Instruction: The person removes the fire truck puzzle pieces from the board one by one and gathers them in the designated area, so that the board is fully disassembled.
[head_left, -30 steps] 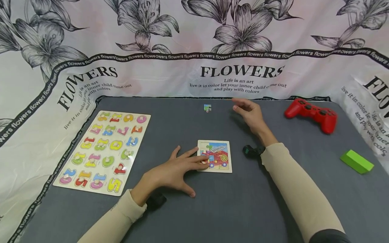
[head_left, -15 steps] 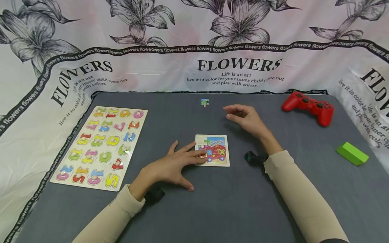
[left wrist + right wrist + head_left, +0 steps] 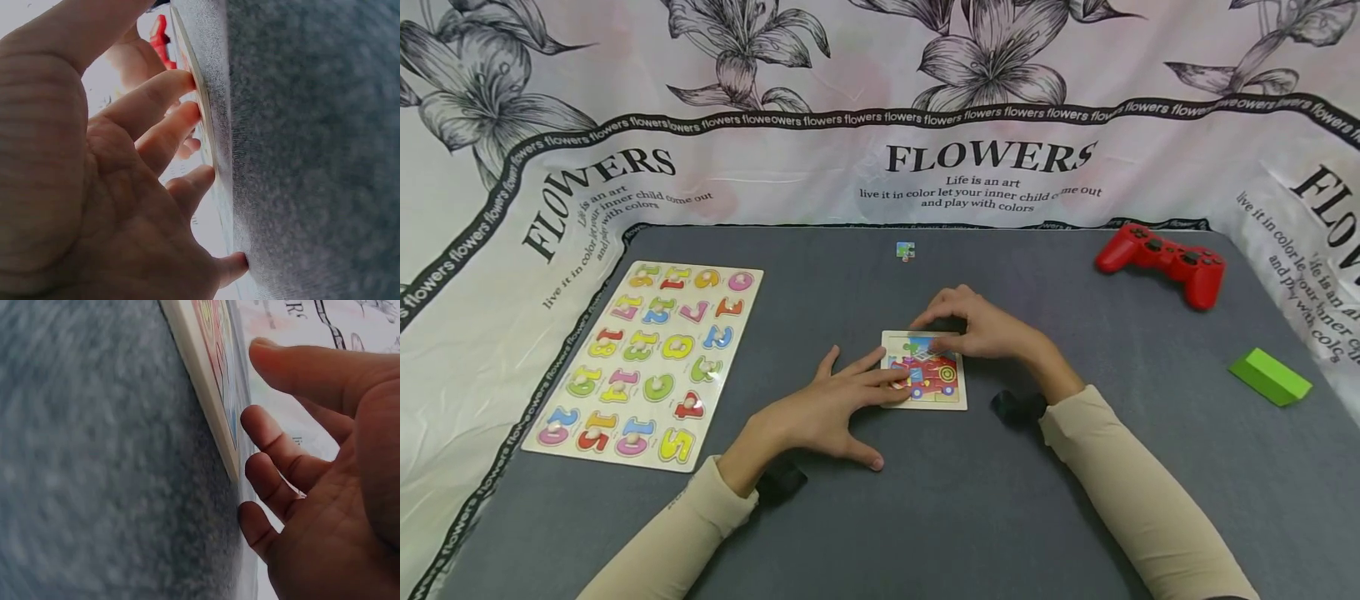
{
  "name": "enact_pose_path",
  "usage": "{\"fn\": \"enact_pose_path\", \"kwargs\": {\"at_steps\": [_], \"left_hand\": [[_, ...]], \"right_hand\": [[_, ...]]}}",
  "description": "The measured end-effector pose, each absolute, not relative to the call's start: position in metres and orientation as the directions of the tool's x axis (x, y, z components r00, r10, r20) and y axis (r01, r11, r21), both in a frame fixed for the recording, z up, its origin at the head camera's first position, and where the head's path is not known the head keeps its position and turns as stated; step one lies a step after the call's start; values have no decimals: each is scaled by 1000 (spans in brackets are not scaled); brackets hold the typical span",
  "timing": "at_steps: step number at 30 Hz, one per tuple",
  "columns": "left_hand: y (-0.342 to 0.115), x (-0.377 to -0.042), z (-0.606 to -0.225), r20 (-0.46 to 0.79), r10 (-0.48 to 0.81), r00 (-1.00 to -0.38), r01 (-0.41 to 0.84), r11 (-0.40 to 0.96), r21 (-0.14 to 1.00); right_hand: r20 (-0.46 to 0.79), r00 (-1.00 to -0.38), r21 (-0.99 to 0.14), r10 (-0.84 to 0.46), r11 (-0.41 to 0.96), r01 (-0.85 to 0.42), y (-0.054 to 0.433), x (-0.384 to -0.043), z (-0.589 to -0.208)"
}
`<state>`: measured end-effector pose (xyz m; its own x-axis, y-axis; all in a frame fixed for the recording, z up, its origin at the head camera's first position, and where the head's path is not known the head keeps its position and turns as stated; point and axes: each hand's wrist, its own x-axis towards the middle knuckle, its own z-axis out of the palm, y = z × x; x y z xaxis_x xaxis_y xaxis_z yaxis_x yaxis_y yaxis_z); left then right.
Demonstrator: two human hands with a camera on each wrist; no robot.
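Note:
A small square jigsaw puzzle (image 3: 951, 392) with a fire engine picture in a pale wooden frame lies flat on the grey table. My left hand (image 3: 820, 421) is spread out, its fingertips resting on the puzzle's left side. In the left wrist view, the fingers (image 3: 169, 134) reach the board's edge (image 3: 201, 90). My right hand (image 3: 992, 329) hovers at the upper right corner, thumb over the picture and fingers bent past the top edge. Nothing shows between its thumb and fingers (image 3: 265, 428) in the right wrist view. A loose puzzle piece (image 3: 906, 250) lies farther back.
On the left is a number puzzle board (image 3: 688, 387) with knobbed, colourful numerals. A red game controller (image 3: 1161, 262) lies at the back right, with a green block (image 3: 1270, 377) nearer. Behind the table hangs a white flower-printed cloth (image 3: 805, 175).
My right hand has come from behind the puzzle, near the loose piece, toward me to the puzzle's upper right corner. My left hand stays on the puzzle. The head view has tilted slightly.

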<state>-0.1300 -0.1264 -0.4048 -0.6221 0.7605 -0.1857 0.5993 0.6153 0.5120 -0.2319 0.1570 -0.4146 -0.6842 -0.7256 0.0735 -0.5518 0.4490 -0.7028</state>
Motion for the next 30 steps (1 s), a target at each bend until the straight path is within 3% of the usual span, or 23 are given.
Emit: {"fn": "enact_pose_path", "kwargs": {"at_steps": [30], "left_hand": [[-125, -128, -406, -171, 746, -644, 579, 621, 528]], "right_hand": [[-51, -643, -634, -764, 522, -571, 149, -225, -413]]}}
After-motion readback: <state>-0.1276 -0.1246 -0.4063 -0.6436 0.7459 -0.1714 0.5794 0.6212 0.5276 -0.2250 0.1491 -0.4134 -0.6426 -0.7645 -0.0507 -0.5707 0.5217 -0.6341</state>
